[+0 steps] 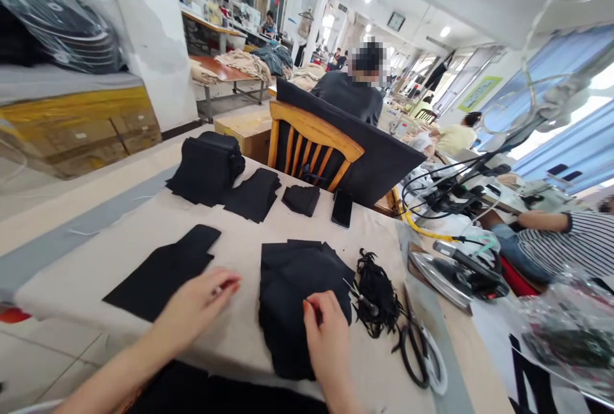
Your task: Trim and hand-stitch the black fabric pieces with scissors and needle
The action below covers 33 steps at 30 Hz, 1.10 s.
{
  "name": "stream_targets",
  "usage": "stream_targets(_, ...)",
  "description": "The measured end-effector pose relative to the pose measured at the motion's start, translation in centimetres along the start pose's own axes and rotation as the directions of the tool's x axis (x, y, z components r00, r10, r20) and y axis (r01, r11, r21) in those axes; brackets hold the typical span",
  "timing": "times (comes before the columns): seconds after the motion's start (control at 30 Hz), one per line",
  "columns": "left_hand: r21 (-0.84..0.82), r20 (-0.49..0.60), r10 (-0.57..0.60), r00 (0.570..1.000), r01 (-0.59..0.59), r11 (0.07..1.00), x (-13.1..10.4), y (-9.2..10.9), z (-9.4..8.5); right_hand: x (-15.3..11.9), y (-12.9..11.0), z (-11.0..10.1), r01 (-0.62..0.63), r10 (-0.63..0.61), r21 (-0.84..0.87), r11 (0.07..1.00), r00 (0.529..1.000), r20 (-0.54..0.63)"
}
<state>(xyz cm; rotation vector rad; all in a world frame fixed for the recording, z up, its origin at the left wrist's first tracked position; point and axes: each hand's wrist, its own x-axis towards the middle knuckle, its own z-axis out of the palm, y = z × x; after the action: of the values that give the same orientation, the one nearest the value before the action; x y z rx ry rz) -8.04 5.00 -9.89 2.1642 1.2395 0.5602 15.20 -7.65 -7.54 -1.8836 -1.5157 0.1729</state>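
My left hand (211, 292) hovers beside a flat black cut fabric piece (165, 270) on the pale table cover. Its fingers are loosely stretched to the right and nothing shows in them; a ring is on one finger. Over the right part of a black stack of fabric pieces (297, 286) is my right hand (329, 327), thumb and forefinger tips pinched together. Whatever is between those tips is too small to make out. A bundle of black strips (377, 292) lies right of the stack, with a thin pointed metal tool at its left edge.
Scissors (416, 347) and an iron (446, 273) lie to the right, near cables. Behind are more black fabric stacks (206, 167), a phone (341, 208) and a wooden chair (311, 145). Another person (350, 91) sits beyond; a striped sleeve (575, 241) shows at right.
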Motion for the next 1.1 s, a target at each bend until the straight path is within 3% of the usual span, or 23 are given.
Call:
stream_targets(0.1,-0.122,0.076,-0.014,0.997,0.023,0.992,1.8,3.7,3.4,1.3,1.3,-0.1,0.019,-0.019,-0.049,0.999,1.000,-0.004)
stream_targets(0.23,-0.166,0.082,-0.093,0.992,0.106,0.980,4.0,5.6,5.5,3.3,1.1,1.3,0.130,-0.128,-0.110,0.985,0.991,0.023)
stream_targets(0.4,-0.201,0.022,-0.112,0.994,0.114,0.973,4.1,7.0,4.2,4.4,0.4,1.9,0.216,-0.222,-0.111,0.970,0.974,-0.045)
stream_targets(0.57,-0.374,0.027,-0.111,0.994,0.113,0.921,3.5,9.8,2.8,3.4,-1.4,0.8,0.299,-0.302,-0.039,0.953,0.942,-0.149)
stream_targets(0.77,-0.496,-0.037,-0.148,0.988,0.110,0.861,2.3,12.6,1.0,2.4,-3.3,-0.5,0.312,-0.291,0.054,0.948,0.925,-0.245)
stream_targets(0.93,-0.509,-0.130,-0.144,0.981,0.059,0.859,1.5,12.9,0.6,2.2,-4.5,-1.2,0.313,-0.286,0.056,0.948,0.917,-0.279)
stream_targets(1.1,-0.562,-0.206,-0.134,0.969,-0.005,0.827,1.1,12.4,0.9,1.9,-4.3,-0.6,0.371,-0.321,0.076,0.925,0.874,-0.364)
